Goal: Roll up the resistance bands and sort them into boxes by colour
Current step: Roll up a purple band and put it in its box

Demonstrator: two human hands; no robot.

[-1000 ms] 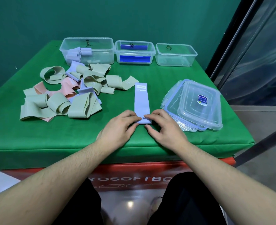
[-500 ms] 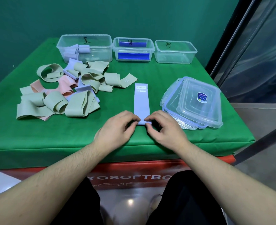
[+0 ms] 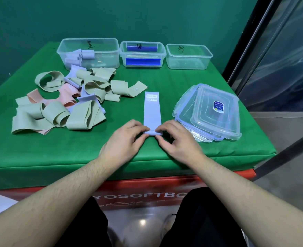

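Note:
A lavender resistance band (image 3: 152, 111) lies flat and lengthwise on the green table (image 3: 165, 82), its near end curled into a small roll. My left hand (image 3: 124, 139) and my right hand (image 3: 178, 139) pinch that roll from either side. A heap of loose bands (image 3: 65, 104) in sage green, pink and lavender lies to the left. Three clear boxes stand at the back: the left box (image 3: 93, 52) holds rolled lavender bands, the middle box (image 3: 142, 56) has blue strips on it, the right box (image 3: 188, 57) looks empty.
A stack of clear plastic lids (image 3: 211, 113) lies just right of my right hand. The table's front edge runs close under my wrists, with a red base below. A dark frame and glass stand to the right.
The near end of the lavender band has been turned over into a small roll, and both hands have edged slightly forward along it.

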